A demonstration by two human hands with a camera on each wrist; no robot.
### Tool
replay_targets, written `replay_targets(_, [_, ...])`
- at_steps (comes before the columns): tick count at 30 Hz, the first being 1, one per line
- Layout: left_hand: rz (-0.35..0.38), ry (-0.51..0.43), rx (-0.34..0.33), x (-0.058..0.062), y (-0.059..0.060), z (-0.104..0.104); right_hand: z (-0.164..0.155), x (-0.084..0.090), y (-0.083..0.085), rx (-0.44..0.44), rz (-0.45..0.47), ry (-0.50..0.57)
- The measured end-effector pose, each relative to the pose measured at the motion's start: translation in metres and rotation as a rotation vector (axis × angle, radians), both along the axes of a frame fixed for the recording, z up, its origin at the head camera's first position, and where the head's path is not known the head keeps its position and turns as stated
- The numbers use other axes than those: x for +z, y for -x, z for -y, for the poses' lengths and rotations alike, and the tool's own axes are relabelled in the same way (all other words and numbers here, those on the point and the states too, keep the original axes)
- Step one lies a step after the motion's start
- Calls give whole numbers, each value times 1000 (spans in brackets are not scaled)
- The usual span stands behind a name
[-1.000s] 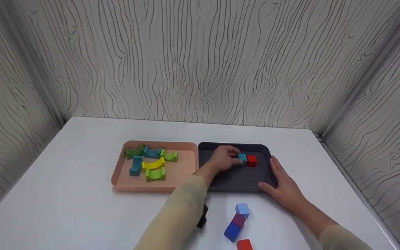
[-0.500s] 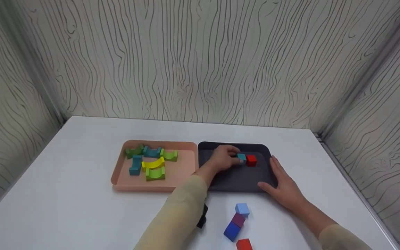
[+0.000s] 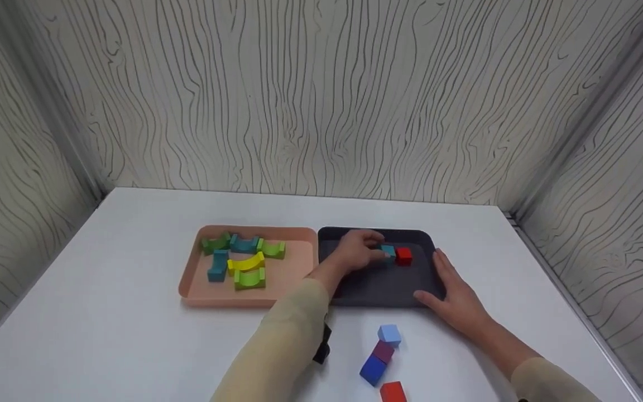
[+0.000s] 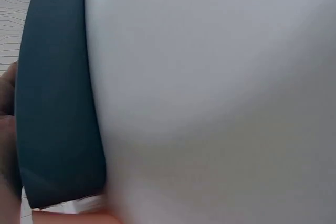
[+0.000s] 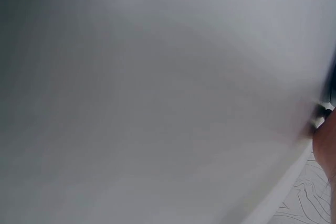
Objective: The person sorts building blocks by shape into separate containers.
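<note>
Pinching the teal cube (image 3: 388, 253) at its near-left side, your left hand (image 3: 358, 252) lies inside the dark tray (image 3: 380, 287), fingers curled around the block. The cube sits on the tray floor toward the far middle, just right of your fingertips and touching the red cube (image 3: 404, 255) on its right, or all but touching; the head view does not settle which.

Your right hand (image 3: 455, 298) rests flat on the tray's right rim and near-right corner, fingers straight and spread, thumb along the front edge. It grips nothing.

Left of the dark tray, edge to edge with it, the pink tray (image 3: 285, 279) holds arch blocks: green, teal and one yellow arch (image 3: 246, 262), grouped in its far-left part.

On the white table (image 3: 120, 312) near you, between your forearms, four loose cubes lie in a rough line: light blue cube (image 3: 389, 335), purple cube (image 3: 383, 352), dark blue cube (image 3: 373, 369), and a second red one at the frame's bottom edge.

Left wrist view: mostly blurred sleeve and a strip of dark tray (image 4: 52, 119). Right wrist view: blurred white, nothing readable.
</note>
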State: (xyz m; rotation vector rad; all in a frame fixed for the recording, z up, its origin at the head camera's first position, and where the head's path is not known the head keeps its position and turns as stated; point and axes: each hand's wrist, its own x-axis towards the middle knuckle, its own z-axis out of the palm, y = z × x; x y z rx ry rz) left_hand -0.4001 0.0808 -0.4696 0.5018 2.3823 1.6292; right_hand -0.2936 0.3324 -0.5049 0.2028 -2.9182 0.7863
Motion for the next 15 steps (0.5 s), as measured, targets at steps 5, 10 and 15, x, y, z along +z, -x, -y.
replay_targets(5, [-15,-23,-3,11,-4,9,1,1,-1,-2,8,0])
replay_targets(10, [-47,-53,-28,25,-13,19,1,3,-1,-5,18,-12])
replay_targets(15, [-56,-118,-47,37,-27,28,0,3,-1,-3,19,-8])
